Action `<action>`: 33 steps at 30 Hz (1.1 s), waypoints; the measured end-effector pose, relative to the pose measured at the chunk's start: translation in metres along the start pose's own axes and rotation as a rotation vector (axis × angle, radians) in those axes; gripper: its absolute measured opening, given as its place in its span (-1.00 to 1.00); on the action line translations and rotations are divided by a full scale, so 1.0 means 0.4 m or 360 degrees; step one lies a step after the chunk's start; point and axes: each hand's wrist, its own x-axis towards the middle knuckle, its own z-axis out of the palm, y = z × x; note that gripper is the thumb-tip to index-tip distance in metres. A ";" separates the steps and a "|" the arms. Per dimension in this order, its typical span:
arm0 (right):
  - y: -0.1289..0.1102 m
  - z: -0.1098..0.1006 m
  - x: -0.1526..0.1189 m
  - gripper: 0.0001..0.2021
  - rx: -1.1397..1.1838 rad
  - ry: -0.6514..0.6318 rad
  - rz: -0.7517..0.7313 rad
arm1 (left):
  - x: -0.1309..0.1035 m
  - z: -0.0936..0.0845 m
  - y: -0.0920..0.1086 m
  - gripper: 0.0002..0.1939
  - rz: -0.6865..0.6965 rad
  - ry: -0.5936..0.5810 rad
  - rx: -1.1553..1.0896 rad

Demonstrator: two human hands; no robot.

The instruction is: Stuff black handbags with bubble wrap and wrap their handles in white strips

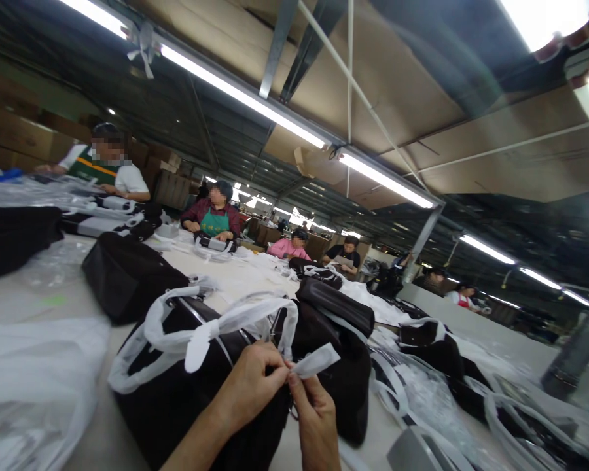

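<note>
A black bag (171, 399) stands on the table in front of me, its handles (154, 327) wrapped in white tissue-like material. A white oval tag (197, 347) hangs by the handle. Over the bag's right side, my left hand (255, 376) pinches the near end of a white wrapped strip (319, 361). My right hand (315, 409) touches it from the right, thumb and fingers closed on the same strip. Both sets of fingertips meet. A small metal ring shows just below them.
More black bags lie at the left (127, 275) and right (343, 366). Clear plastic wrap (432, 399) and a grey box-like object (415, 451) are at the right. White sheeting (34, 386) covers the near left. Several people work along the table (230, 271) farther back.
</note>
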 end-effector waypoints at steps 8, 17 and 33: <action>0.030 0.016 0.000 -0.56 0.0031 0.0154 -0.0012 | 0.009 -0.008 0.001 -0.78 -0.0178 0.0215 -0.0054; 0.025 0.019 -0.003 -0.56 0.0067 0.0177 -0.0012 | 0.007 0.011 0.012 -0.78 -0.0172 0.0226 -0.0166; -0.004 0.019 -0.007 -0.55 0.0068 0.0099 -0.0014 | 0.017 0.020 0.003 -0.85 -0.0277 0.0261 -0.0383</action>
